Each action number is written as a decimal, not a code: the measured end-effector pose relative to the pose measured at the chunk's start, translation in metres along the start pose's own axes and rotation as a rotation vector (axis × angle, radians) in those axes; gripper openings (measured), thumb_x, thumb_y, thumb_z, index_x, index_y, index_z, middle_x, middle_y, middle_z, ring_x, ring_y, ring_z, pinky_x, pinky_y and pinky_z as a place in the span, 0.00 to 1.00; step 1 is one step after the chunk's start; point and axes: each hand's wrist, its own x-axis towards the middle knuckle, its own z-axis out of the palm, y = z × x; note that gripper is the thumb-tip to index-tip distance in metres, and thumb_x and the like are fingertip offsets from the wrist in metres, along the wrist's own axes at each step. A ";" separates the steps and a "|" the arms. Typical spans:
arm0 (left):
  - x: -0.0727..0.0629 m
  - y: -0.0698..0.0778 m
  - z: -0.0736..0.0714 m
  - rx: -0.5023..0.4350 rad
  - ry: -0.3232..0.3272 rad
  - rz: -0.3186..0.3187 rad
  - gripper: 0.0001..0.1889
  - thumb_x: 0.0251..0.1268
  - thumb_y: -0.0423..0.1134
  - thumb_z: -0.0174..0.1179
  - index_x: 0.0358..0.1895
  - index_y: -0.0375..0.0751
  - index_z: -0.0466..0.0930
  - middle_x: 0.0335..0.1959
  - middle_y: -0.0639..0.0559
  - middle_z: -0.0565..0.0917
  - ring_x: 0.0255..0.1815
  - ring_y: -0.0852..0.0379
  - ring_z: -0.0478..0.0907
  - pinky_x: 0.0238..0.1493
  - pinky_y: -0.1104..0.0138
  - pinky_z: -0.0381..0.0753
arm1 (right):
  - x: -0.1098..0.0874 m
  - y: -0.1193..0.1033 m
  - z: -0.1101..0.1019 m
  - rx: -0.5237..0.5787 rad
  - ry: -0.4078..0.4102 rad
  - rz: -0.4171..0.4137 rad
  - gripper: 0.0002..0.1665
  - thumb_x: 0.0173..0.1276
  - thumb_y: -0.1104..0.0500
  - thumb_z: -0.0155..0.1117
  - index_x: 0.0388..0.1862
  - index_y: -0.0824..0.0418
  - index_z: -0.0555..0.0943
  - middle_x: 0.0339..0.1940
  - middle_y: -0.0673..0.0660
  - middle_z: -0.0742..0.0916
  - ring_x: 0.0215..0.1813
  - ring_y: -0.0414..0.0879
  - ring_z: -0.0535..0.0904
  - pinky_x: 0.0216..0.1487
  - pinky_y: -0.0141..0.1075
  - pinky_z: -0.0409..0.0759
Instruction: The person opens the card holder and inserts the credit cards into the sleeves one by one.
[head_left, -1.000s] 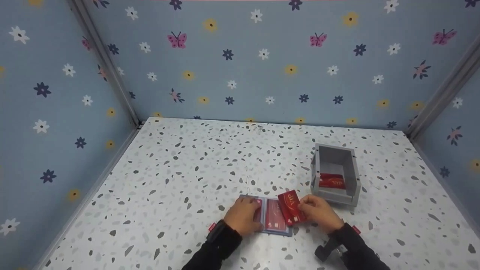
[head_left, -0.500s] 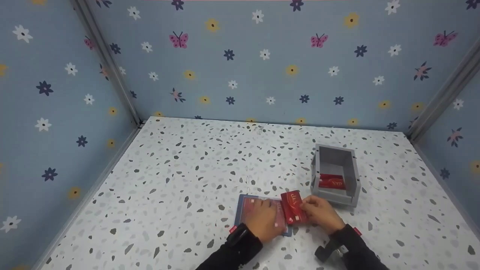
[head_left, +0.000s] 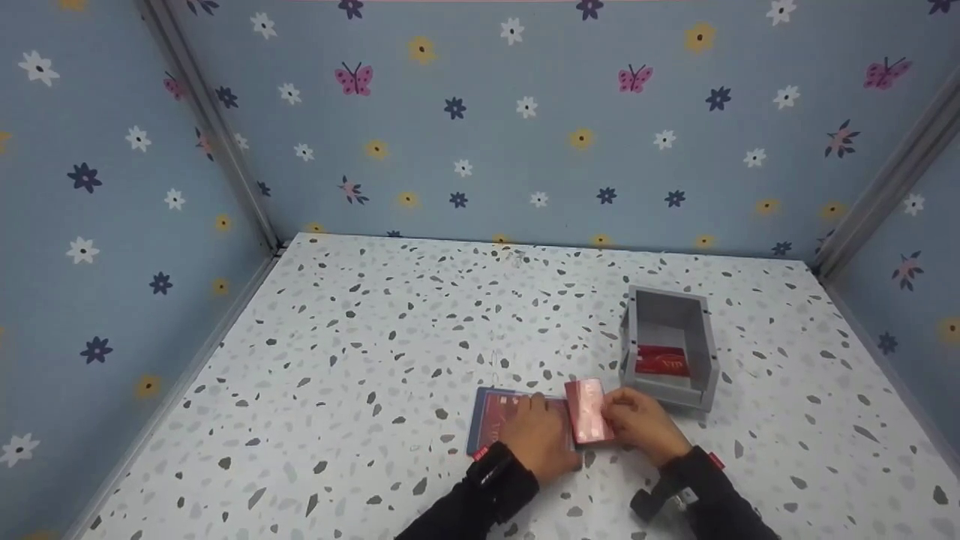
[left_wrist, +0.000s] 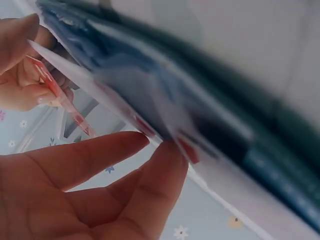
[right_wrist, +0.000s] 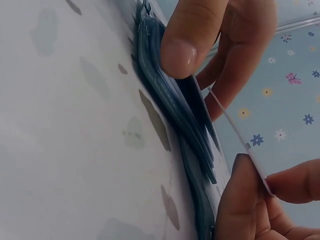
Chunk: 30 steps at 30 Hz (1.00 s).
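Observation:
A blue card holder [head_left: 475, 429] with clear sleeves lies unfolded on the speckled table, a red card showing in its left sleeve. My left hand [head_left: 541, 448] covers the holder's right side; in the right wrist view its thumb [right_wrist: 181, 55] is on the near face of the sleeves, other fingers behind them. Just right of it, my right hand [head_left: 645, 429] pinches a red card [head_left: 591, 411] by its right edge, between thumb and fingers. The left wrist view shows this card [left_wrist: 62, 97] edge-on beside the lifted clear sleeve [left_wrist: 107, 82].
Behind the right hand stands a grey open-topped box [head_left: 709, 352] with a red VIP card [head_left: 661, 361] lying inside. Flower-patterned blue walls [head_left: 480, 150] enclose the table [head_left: 360, 360] at the back and sides.
My left hand has moved right, from the holder's left side onto its right side, uncovering the left sleeve. The card in my right hand has tilted and now reflects light.

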 end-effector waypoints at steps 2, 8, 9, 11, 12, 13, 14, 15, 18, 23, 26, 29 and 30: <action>0.000 -0.003 -0.003 -0.088 -0.035 -0.007 0.36 0.44 0.59 0.71 0.50 0.31 0.81 0.49 0.41 0.81 0.51 0.46 0.75 0.57 0.55 0.78 | 0.000 -0.001 0.000 0.022 -0.005 0.014 0.07 0.66 0.62 0.57 0.42 0.62 0.76 0.27 0.50 0.77 0.27 0.42 0.72 0.26 0.32 0.70; 0.001 -0.015 -0.017 -0.364 -0.117 -0.008 0.34 0.53 0.48 0.64 0.65 0.36 0.72 0.58 0.40 0.81 0.58 0.44 0.78 0.62 0.53 0.77 | 0.000 -0.001 0.000 0.089 -0.035 0.008 0.07 0.67 0.63 0.56 0.43 0.64 0.75 0.30 0.51 0.79 0.29 0.42 0.74 0.28 0.31 0.73; 0.000 -0.017 -0.019 -0.411 -0.128 -0.010 0.35 0.54 0.46 0.63 0.67 0.37 0.70 0.59 0.40 0.80 0.59 0.44 0.78 0.63 0.52 0.77 | 0.000 -0.001 0.000 0.097 -0.041 0.001 0.07 0.67 0.63 0.56 0.43 0.64 0.75 0.30 0.51 0.80 0.29 0.42 0.75 0.29 0.31 0.74; 0.000 -0.022 -0.023 -0.495 -0.146 -0.024 0.36 0.56 0.45 0.61 0.71 0.38 0.65 0.62 0.41 0.79 0.61 0.44 0.77 0.64 0.52 0.76 | -0.001 -0.001 0.000 0.106 -0.062 -0.021 0.08 0.67 0.64 0.57 0.43 0.65 0.76 0.31 0.50 0.80 0.30 0.41 0.76 0.30 0.31 0.75; -0.001 -0.025 -0.024 -0.530 -0.148 -0.034 0.36 0.57 0.44 0.60 0.71 0.37 0.64 0.63 0.40 0.79 0.61 0.44 0.77 0.64 0.52 0.75 | -0.002 -0.001 -0.001 0.105 -0.071 -0.032 0.08 0.67 0.64 0.57 0.43 0.66 0.76 0.30 0.50 0.80 0.30 0.41 0.76 0.30 0.30 0.76; -0.002 -0.028 -0.027 -0.566 -0.149 -0.047 0.36 0.58 0.43 0.59 0.71 0.37 0.63 0.63 0.39 0.78 0.61 0.44 0.78 0.65 0.51 0.75 | -0.002 -0.001 0.000 0.100 -0.071 -0.033 0.08 0.66 0.64 0.57 0.43 0.65 0.76 0.29 0.50 0.79 0.30 0.41 0.76 0.29 0.30 0.75; -0.002 -0.031 -0.028 -0.600 -0.151 -0.063 0.36 0.59 0.42 0.58 0.72 0.36 0.62 0.63 0.38 0.78 0.61 0.44 0.77 0.65 0.50 0.74 | -0.002 -0.002 0.000 0.091 -0.072 -0.034 0.08 0.66 0.63 0.58 0.42 0.65 0.76 0.29 0.50 0.79 0.30 0.41 0.75 0.29 0.30 0.74; -0.003 -0.034 -0.030 -0.626 -0.148 -0.075 0.36 0.60 0.42 0.57 0.72 0.36 0.62 0.63 0.37 0.77 0.61 0.44 0.77 0.65 0.50 0.74 | -0.003 -0.002 0.000 0.082 -0.075 -0.037 0.07 0.66 0.63 0.58 0.42 0.64 0.76 0.28 0.49 0.79 0.29 0.41 0.75 0.27 0.30 0.73; -0.003 -0.045 -0.032 -0.697 -0.113 -0.079 0.34 0.60 0.37 0.56 0.71 0.32 0.61 0.62 0.34 0.78 0.59 0.43 0.78 0.63 0.50 0.76 | -0.004 -0.005 0.000 0.054 -0.075 -0.032 0.07 0.66 0.62 0.59 0.41 0.64 0.75 0.26 0.49 0.78 0.28 0.41 0.75 0.26 0.31 0.71; -0.002 -0.064 -0.032 -0.757 -0.028 -0.085 0.31 0.59 0.29 0.54 0.68 0.24 0.63 0.55 0.30 0.81 0.55 0.39 0.80 0.58 0.50 0.80 | -0.005 -0.009 0.001 0.021 -0.076 -0.030 0.08 0.65 0.61 0.61 0.40 0.63 0.76 0.30 0.51 0.81 0.31 0.43 0.78 0.30 0.33 0.76; -0.001 -0.073 -0.031 -0.751 0.005 -0.125 0.30 0.57 0.26 0.55 0.66 0.23 0.65 0.49 0.33 0.83 0.50 0.41 0.82 0.54 0.51 0.82 | -0.004 -0.010 0.003 0.032 -0.110 -0.053 0.08 0.66 0.61 0.61 0.40 0.64 0.76 0.32 0.52 0.83 0.33 0.43 0.80 0.34 0.35 0.80; -0.001 -0.080 -0.030 -0.734 0.015 -0.154 0.29 0.56 0.25 0.56 0.65 0.24 0.66 0.44 0.38 0.84 0.44 0.45 0.82 0.50 0.54 0.83 | -0.002 -0.013 0.005 0.070 -0.161 -0.077 0.06 0.66 0.63 0.60 0.39 0.65 0.76 0.31 0.51 0.82 0.33 0.42 0.80 0.37 0.35 0.83; -0.001 -0.083 -0.029 -0.725 0.016 -0.156 0.30 0.55 0.24 0.56 0.65 0.25 0.66 0.42 0.39 0.85 0.43 0.47 0.82 0.49 0.55 0.83 | -0.002 -0.014 0.007 0.081 -0.176 -0.083 0.05 0.66 0.64 0.59 0.38 0.65 0.75 0.30 0.51 0.82 0.32 0.42 0.80 0.37 0.35 0.84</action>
